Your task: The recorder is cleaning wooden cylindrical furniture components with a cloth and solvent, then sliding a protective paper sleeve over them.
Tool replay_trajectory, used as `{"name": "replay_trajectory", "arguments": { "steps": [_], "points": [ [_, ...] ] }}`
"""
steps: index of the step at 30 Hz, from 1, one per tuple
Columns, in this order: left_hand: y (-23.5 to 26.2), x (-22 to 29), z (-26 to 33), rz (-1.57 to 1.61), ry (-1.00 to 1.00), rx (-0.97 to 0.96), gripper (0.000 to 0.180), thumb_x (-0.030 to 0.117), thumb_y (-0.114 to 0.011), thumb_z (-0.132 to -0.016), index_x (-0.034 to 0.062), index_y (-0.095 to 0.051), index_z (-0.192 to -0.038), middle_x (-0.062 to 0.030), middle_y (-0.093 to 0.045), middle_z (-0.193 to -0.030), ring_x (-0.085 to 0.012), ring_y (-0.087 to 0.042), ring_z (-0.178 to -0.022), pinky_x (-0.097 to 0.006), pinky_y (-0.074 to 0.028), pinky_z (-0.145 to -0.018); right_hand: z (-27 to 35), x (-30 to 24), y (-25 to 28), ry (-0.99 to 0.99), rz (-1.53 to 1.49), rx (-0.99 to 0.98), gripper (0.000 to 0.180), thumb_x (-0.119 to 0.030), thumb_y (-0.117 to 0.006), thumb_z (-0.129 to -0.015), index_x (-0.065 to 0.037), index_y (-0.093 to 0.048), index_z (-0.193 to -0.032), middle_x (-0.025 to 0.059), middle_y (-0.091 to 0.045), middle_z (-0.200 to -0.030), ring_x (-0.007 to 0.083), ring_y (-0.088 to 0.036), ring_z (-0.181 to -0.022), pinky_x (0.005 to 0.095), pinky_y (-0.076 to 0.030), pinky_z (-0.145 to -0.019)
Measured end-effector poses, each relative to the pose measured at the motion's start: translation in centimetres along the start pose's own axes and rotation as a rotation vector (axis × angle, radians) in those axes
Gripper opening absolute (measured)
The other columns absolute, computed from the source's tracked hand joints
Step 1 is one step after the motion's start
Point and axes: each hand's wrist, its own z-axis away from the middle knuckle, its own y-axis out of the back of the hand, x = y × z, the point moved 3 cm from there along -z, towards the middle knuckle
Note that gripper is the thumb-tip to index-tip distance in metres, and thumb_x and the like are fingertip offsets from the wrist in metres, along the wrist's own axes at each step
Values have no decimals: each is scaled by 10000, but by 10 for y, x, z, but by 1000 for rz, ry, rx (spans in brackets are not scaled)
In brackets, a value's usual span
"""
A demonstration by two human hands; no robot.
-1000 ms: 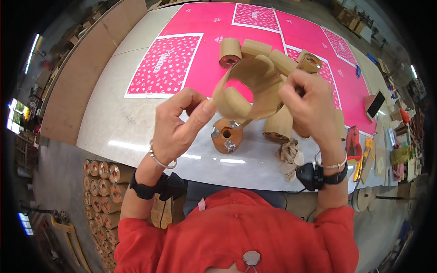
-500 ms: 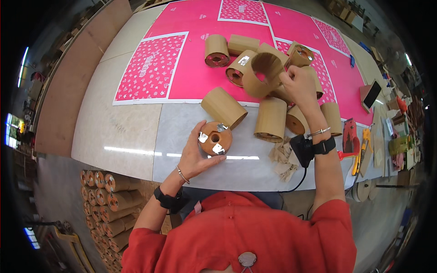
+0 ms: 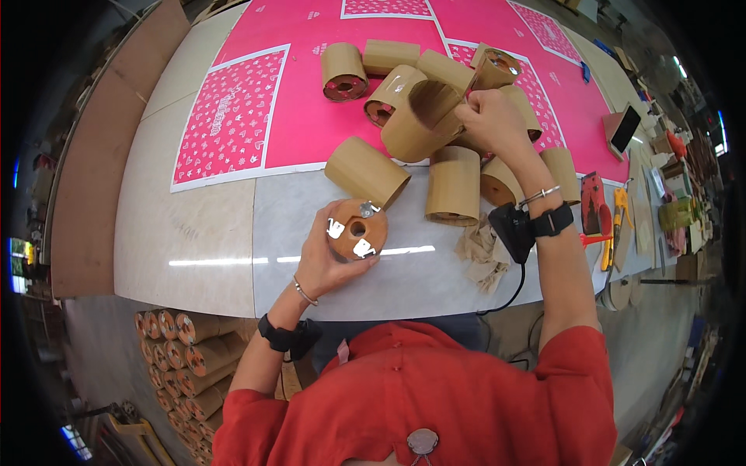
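My left hand (image 3: 322, 260) is closed around the edge of a round wooden plug (image 3: 348, 242), held over the grey near part of the table. The plug has a hole in its middle and several shiny metal clips on its upper face. Farther off, my right hand (image 3: 497, 123) grips the rim of a brown cardboard tube (image 3: 410, 133) from its right side. This tube is tilted, its hollow mouth turned upward. Between the two hands, a loose cardboard tube (image 3: 364, 169) lies on its side. Another tube (image 3: 453, 186) is just right of it.
Several more tubes, some with wooden plugs in their ends (image 3: 343, 74), lie on pink printed sheets (image 3: 311, 116). A crumpled cloth (image 3: 480, 252), a yellow-handled tool (image 3: 619, 210) and a propped phone (image 3: 624, 128) are at the right. Stacked tubes (image 3: 203, 326) stand below the table at left.
The tube in my right hand has come slightly left and nearer, and its mouth has tipped upward. My left hand keeps hold of the plug. The whole view has shifted a little.
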Motion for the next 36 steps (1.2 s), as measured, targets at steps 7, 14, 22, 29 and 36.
{"name": "replay_trajectory", "arguments": {
  "steps": [7,14,22,29,36],
  "points": [
    [-2,8,-18,-67,34,-52,906,266,-854,-602,6,-346,-1305,-158,-515,-1220,-253,-519,-1140,-355,-418,-971,-7,-1,1,13,62,-120,290,-250,-541,-690,30,-615,-673,235,-592,-672,375,-606,-674,433,-494,-664],
    [-3,12,20,-67,21,-91,849,232,-827,-610,39,-369,-1298,-146,-550,-1214,-260,-545,-1140,-359,-434,-968,-19,-4,-9,121,13,-163,299,-238,-543,-726,52,-556,-656,227,-545,-619,348,-582,-615,416,-465,-613],
    [-14,4,32,25,52,14,859,192,-825,-633,17,-337,-1318,-140,-528,-1241,-236,-518,-1168,-349,-412,-998,-21,28,-24,136,40,35,291,-269,-534,-784,-2,-646,-816,220,-648,-831,378,-630,-818,459,-498,-749],
    [-12,4,21,9,49,-42,840,201,-846,-633,15,-351,-1286,-130,-511,-1214,-221,-514,-1147,-350,-409,-986,87,47,33,6,-233,106,279,-268,-564,-844,-2,-591,-769,175,-609,-700,332,-612,-687,422,-471,-624],
    [-26,5,-4,-73,-33,-7,796,234,-844,-643,4,-375,-1242,-140,-525,-1190,-211,-535,-1105,-340,-437,-939,215,73,-23,126,22,229,363,-304,-654,-817,-67,-564,-1077,148,-569,-1109,310,-567,-897,393,-471,-683]
  ]
}}
